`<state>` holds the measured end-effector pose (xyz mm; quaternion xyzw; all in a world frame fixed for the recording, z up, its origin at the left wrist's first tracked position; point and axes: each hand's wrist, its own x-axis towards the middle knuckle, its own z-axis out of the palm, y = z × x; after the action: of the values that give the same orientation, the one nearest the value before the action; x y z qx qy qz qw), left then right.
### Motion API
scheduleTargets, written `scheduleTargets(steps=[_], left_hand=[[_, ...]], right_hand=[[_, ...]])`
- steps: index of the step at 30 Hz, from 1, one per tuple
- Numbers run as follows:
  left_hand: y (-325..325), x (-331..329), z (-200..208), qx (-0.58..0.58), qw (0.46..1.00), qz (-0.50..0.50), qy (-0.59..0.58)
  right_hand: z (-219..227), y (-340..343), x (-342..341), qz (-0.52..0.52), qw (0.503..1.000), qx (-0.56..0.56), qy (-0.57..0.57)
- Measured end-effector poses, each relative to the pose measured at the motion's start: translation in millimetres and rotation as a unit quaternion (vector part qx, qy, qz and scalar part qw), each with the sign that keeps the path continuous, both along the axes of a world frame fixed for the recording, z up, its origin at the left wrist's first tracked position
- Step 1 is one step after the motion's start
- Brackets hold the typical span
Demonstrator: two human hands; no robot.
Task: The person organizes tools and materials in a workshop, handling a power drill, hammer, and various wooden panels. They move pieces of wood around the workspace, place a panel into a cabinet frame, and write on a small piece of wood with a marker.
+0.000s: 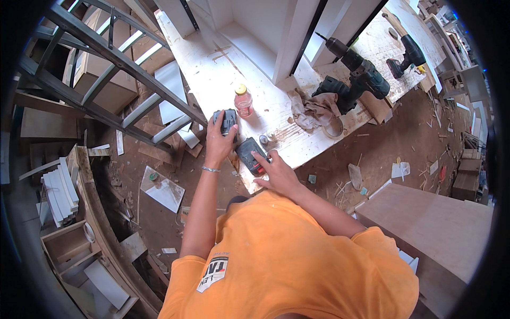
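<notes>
At surface's near corner: your left hand [218, 139] grips battery pack [228, 120]; right hand [277, 173] lies open on second pack [249, 155]. Bottle [243, 100] just beside: careless elbow could topple it.

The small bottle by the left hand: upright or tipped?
Upright: the bottle stands on the white bench, yellow cap on top.
</notes>
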<state>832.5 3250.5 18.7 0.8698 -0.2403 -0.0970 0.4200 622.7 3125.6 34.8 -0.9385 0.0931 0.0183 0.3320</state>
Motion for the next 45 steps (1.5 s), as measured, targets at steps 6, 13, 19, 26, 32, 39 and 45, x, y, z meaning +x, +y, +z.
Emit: scheduleTargets(steps=[6,13,19,26,32,39,45], left_hand=[[21,-28,0,0.024,0.995,0.094,-0.003],[33,-36,-1,0.019,0.998,0.05,-0.033],[17,13,-1,0.005,1.0,0.007,0.012],[20,48,17,0.058,0.981,-0.144,0.118],[23,63,-4,0.017,0.972,-0.181,0.148],[29,51,-14,-0.102,0.985,-0.092,0.102],[113,-18,-82,-0.254,0.946,0.118,0.161]], right_hand=[[-5,6,8,-0.004,0.998,-0.034,0.048],[-14,21,9,-0.042,0.997,-0.06,0.016],[-25,22,9,-0.016,0.999,-0.036,0.032],[-18,51,57,-0.114,0.993,0.004,0.044],[-36,57,76,-0.168,0.98,0.099,-0.034],[8,63,18,-0.074,0.986,0.14,0.045],[19,-47,-48,-0.409,0.9,0.143,-0.044]])
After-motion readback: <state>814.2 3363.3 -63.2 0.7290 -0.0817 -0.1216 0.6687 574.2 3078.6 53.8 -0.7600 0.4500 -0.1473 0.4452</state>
